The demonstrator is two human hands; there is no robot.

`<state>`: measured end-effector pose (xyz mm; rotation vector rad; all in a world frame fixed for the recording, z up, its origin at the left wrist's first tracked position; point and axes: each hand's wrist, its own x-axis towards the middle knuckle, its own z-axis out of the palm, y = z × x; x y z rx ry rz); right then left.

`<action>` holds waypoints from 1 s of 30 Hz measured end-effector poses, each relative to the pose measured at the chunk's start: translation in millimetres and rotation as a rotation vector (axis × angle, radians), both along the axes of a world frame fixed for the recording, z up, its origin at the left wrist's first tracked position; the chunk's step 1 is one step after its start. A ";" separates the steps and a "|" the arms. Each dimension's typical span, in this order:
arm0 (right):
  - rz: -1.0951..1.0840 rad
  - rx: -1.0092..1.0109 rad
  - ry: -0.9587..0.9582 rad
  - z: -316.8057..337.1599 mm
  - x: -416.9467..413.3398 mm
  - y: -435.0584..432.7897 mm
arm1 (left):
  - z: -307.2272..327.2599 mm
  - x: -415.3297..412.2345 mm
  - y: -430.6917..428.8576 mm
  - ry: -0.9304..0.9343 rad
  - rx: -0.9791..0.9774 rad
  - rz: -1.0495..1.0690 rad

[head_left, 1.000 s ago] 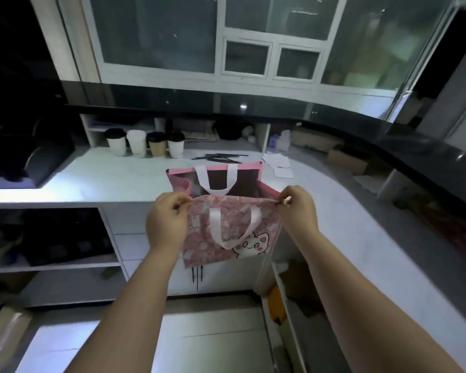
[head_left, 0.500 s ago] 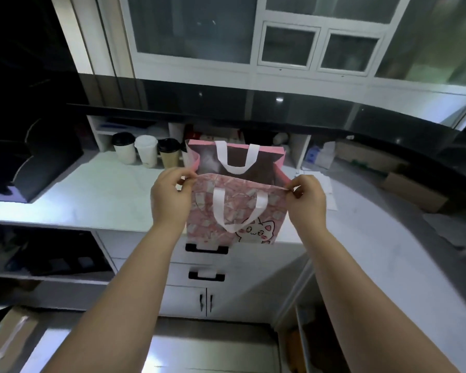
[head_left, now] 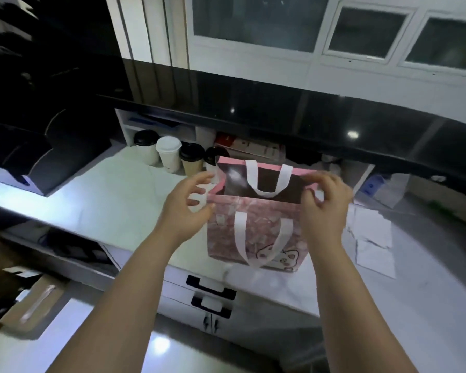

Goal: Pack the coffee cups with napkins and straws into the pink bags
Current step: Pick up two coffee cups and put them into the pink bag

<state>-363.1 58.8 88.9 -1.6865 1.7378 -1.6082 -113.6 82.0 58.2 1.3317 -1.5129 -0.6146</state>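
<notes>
One boxy pink fabric bag (head_left: 264, 211); left hand (head_left: 183, 211) splayed, right hand (head_left: 326, 208) grip unclear.

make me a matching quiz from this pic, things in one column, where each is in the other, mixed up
1 pink bag
2 white-lidded cup
3 white napkins
4 black drawer handle

a lying flat, right of the bag
b below the counter edge
c standing open on the counter
d upright at the back left

Pairs: 1-c, 2-d, 3-a, 4-b

The cat-printed pink bag (head_left: 256, 235) stands upright, mouth open, with four lidded coffee cups (head_left: 170, 154) at its ten o'clock and napkins (head_left: 371, 238) at three.
</notes>
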 end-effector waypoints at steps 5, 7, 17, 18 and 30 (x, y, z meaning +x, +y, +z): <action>0.308 0.141 0.374 36.9 78.7 -47.0 | 23.7 34.7 -32.2 -0.104 0.038 0.031; 0.370 0.188 0.484 37.3 115.6 -58.4 | 23.5 57.0 -48.1 -0.232 0.029 0.118; 0.330 0.322 0.751 8.8 294.2 -121.0 | -11.5 202.0 -140.7 -0.699 0.142 0.335; 0.339 0.351 0.756 2.8 311.8 -128.2 | -16.0 220.0 -148.3 -0.702 0.157 0.344; 0.350 0.533 0.863 -75.3 440.6 -269.9 | -70.8 365.9 -229.7 -0.751 0.379 0.303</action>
